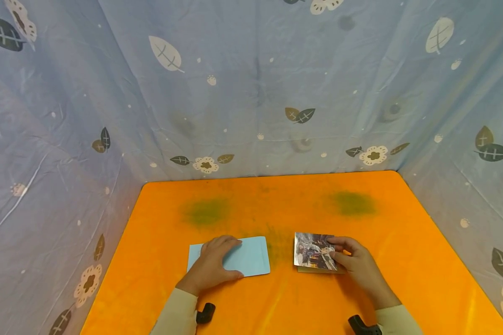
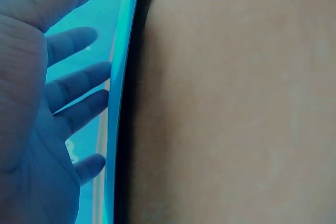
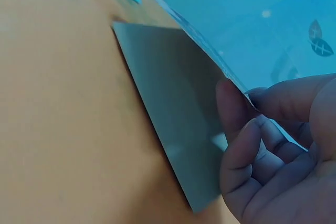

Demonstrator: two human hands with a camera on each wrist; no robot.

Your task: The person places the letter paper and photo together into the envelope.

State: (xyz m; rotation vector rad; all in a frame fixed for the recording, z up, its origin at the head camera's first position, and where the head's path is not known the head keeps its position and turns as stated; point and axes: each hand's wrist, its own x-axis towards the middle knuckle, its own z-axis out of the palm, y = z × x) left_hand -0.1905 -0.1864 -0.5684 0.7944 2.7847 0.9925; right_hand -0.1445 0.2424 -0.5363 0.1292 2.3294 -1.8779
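A light blue envelope-like paper (image 1: 253,256) lies at the left front of the table. Over it spreads my left hand (image 1: 214,263), the fingertips by its far edge and the thumb by its near edge. The left wrist view shows the blue paper (image 2: 119,103) almost edge-on, with the fingers loosely extended. On the right, my right hand (image 1: 354,260) pinches the right side of a picture card (image 1: 312,251) between thumb and fingers. Tilted up, that card stands over a plain beige card (image 3: 168,93) on the table. Whether the two are joined I cannot tell.
The orange table (image 1: 268,204) has greenish smudges toward its back. A blue curtain (image 1: 251,93) printed with leaves and flowers encloses the back and both sides. Black wrist devices (image 1: 205,313) show by both sleeves.
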